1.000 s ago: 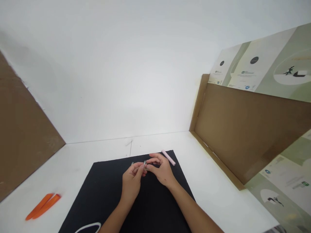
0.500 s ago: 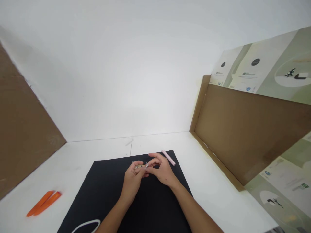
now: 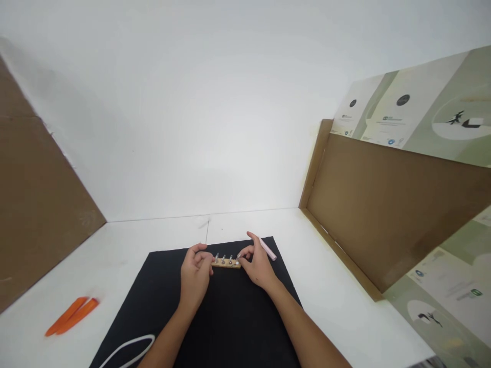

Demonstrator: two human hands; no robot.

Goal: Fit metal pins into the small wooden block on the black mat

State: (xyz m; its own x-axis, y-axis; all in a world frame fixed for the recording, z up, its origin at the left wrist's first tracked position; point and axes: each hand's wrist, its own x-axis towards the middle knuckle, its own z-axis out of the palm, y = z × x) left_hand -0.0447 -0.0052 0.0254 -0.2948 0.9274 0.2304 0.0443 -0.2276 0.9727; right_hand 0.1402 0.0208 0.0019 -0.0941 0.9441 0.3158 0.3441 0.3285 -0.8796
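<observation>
Two brown cardboard panels frame the work area, one at the left (image 3: 38, 214) and one at the right (image 3: 395, 214), in front of a plain white wall (image 3: 192, 112). Printed green-and-white posters (image 3: 418, 102) lean above and beside the right panel. Below them runs a white counter (image 3: 123, 266), and a black mat (image 3: 230, 327) covers its middle. On the bare counter at the left lie two orange plastic pry tools (image 3: 72, 315), side by side. A white loop of cord (image 3: 126, 350) sits at the near edge of the mat, partly cut off by the view, and a pale pink stick (image 3: 268, 249) lies diagonally at the far edge.

The work in hand appears to centre on a narrow wooden strip (image 3: 226, 263) lying crosswise on the mat between both hands. Four metal studs (image 3: 227, 258) stand in a row along it. The left hand (image 3: 195, 273) is curled loosely at the strip's left end, though whether its grip holds the strip is unclear. The right hand (image 3: 259, 268) has a wider grip, with its fingers (image 3: 241, 254) at the right end, beside the last stud.
</observation>
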